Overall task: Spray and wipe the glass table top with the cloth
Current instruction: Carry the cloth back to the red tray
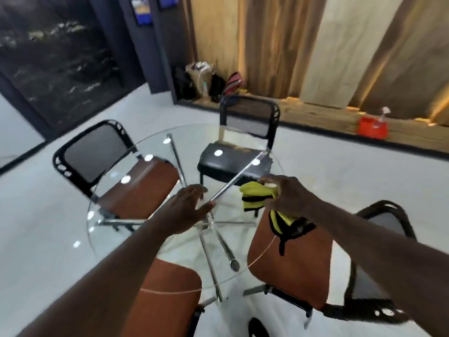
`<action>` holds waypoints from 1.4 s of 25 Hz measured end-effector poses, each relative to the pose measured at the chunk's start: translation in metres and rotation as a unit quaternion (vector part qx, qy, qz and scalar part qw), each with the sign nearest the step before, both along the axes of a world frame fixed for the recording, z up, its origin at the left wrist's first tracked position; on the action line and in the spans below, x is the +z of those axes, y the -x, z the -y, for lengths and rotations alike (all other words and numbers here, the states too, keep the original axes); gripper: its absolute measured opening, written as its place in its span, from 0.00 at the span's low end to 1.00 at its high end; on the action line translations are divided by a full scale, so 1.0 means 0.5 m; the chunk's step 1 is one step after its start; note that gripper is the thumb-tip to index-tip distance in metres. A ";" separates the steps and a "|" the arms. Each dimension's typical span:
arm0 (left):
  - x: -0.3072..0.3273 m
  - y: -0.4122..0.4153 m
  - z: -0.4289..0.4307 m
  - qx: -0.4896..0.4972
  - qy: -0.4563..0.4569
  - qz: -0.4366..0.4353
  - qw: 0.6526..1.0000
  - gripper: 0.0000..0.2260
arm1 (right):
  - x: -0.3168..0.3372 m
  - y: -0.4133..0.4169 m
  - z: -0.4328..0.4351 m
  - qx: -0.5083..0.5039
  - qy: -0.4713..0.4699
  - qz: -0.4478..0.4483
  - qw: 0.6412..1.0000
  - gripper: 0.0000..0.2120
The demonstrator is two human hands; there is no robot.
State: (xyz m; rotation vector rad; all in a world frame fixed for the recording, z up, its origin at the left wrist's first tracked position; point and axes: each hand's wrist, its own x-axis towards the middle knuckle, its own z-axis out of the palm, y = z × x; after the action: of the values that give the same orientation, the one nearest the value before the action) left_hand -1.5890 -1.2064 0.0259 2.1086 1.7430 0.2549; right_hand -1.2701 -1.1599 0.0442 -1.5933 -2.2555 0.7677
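The round glass table top (116,229) fills the middle of the head view, with chrome legs (228,251) showing through it. My right hand (289,193) grips a yellow cloth with black trim (255,197) just above the glass, right of centre; part of the cloth hangs below my wrist. My left hand (187,207) reaches out over the table's centre with fingers relaxed and holds nothing. A spray bottle (381,117) stands far off in a red bucket (371,128) on the wooden ledge at the right.
Several chairs ring the table: a brown-seated one (136,188) at the left, a black one (233,159) at the far side, brown ones at the near right (286,263) and near edge (167,300). Bags (204,81) sit by the back wall.
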 end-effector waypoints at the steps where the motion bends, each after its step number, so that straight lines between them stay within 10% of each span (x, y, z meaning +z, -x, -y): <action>1: 0.029 -0.013 -0.013 -0.020 -0.008 0.003 1.000 0.33 | 0.040 -0.031 0.011 -0.039 -0.007 0.007 0.999 0.29; 20: 0.312 -0.939 -0.113 -0.449 -0.185 0.035 0.874 0.33 | 0.348 -0.870 0.506 -0.507 -0.165 0.001 0.846 0.20; 35: 0.318 -1.759 -0.194 -0.494 -0.159 0.033 0.854 0.38 | 0.350 -1.546 0.439 -0.549 -0.184 -0.037 0.815 0.20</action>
State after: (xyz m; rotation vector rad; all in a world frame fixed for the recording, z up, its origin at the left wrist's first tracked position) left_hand -0.7097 -1.1096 0.1852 2.8699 0.4052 0.3084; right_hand -0.4969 -1.3795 0.2194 -2.1407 -0.9579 0.0447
